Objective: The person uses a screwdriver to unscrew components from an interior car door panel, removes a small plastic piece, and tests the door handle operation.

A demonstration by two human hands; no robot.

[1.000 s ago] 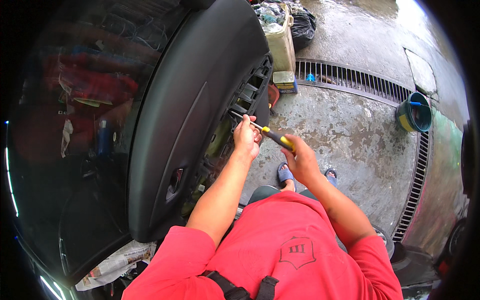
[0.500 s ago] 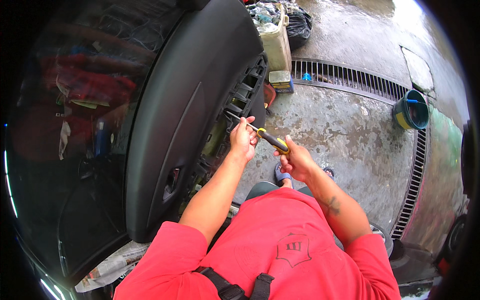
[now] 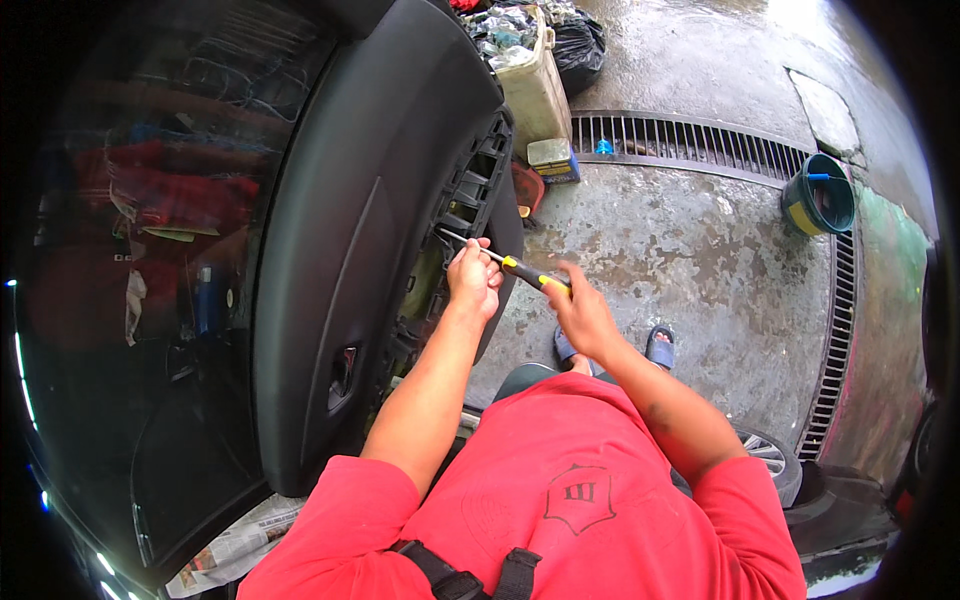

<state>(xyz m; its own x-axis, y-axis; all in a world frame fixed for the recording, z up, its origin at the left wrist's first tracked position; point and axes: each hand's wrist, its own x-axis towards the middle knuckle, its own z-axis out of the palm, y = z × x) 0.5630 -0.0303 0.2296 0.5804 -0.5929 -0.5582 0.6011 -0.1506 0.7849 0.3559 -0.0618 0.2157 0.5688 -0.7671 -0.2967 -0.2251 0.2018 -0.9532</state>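
A black car door panel (image 3: 330, 250) stands upright on my left, with an inner pull handle (image 3: 342, 378) low on it. Along its right edge runs an exposed black plastic lattice (image 3: 462, 215). A screwdriver (image 3: 526, 273) with a black and yellow handle slants from my right hand toward that lattice. Its thin shaft passes through the fingers of my left hand (image 3: 474, 281), which pinch it near the tip. The tip reaches the lattice; what it touches is too small to tell. My right hand (image 3: 585, 318) is closed round the handle's rear end, back of the hand up.
Past the door stand a rubbish-filled bin (image 3: 535, 95), a black bag (image 3: 580, 55) and a small box (image 3: 553, 160). A floor grating (image 3: 690, 140) crosses ahead. To the right are a dark green bucket (image 3: 820, 195) and, nearer me, a wheel (image 3: 770, 460).
My right hand has turned on the screwdriver handle, its thumb no longer lying stretched along the top. My left hand keeps its pinch on the shaft. The whole view has shifted slightly.
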